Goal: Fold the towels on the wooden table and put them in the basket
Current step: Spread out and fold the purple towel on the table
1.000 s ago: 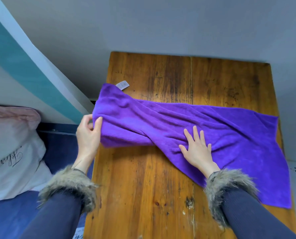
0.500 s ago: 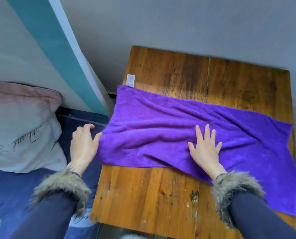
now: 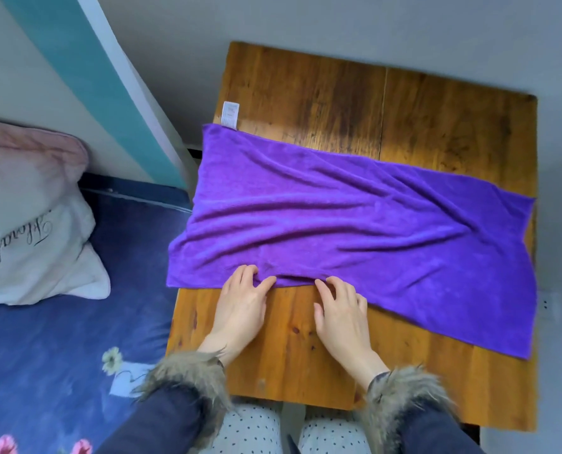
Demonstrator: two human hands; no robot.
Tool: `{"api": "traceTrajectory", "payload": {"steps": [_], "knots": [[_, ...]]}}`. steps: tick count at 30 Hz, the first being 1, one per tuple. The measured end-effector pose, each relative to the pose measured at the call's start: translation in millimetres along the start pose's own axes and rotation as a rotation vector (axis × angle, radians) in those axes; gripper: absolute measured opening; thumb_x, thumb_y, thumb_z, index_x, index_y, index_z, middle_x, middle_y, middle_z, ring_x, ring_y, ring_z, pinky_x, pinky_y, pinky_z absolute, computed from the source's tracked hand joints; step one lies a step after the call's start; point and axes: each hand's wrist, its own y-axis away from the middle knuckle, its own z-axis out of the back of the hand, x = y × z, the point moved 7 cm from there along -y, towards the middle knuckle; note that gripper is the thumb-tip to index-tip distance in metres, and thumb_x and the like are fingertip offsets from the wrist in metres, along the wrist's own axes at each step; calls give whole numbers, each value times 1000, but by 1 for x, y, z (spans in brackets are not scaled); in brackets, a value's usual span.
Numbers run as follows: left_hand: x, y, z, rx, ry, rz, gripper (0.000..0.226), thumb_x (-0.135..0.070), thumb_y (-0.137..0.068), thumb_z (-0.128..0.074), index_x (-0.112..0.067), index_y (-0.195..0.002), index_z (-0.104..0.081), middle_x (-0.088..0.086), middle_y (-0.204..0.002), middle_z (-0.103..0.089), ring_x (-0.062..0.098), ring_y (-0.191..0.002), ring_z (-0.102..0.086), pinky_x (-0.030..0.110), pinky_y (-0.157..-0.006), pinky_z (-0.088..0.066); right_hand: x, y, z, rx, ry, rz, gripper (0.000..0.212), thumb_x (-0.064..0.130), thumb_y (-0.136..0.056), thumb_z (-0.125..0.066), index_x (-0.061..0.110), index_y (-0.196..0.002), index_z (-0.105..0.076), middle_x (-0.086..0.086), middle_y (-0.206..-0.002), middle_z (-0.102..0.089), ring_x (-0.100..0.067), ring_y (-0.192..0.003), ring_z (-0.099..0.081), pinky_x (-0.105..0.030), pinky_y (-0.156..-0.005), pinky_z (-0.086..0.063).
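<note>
A purple towel [image 3: 355, 224] lies spread and wrinkled across the wooden table [image 3: 305, 348], with a white label [image 3: 230, 114] at its far left corner. Its left end hangs slightly over the table's left edge. Both hands are at the middle of the towel's near hem, close together. My left hand [image 3: 240, 309] pinches the hem between fingers and thumb. My right hand [image 3: 341, 316] has its fingertips curled onto the hem just to the right. The cloth bulges up a little between them. No basket is in view.
A bed with a dark blue flowered sheet [image 3: 60, 339] and a white and pink pillow [image 3: 27, 217] lies left of the table. A grey wall runs behind the table. My knees in dotted trousers [image 3: 256, 430] are below the table's near edge.
My left hand came from beside the towel's left end to the near hem. My right hand slid off the middle of the towel back to the hem. The towel lies flatter.
</note>
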Motion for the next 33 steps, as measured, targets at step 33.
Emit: {"api": "traceTrajectory", "payload": {"steps": [33], "knots": [[-144, -41, -40, 217, -168, -94, 51, -30, -93, -45, -27, -142, -30, 11, -157, -2, 35, -143, 1, 66, -105, -16, -198, 42, 29, 38, -192, -413, 50, 22, -90, -53, 13, -138, -42, -14, -151, -27, -33, -141, -21, -50, -105, -33]]}}
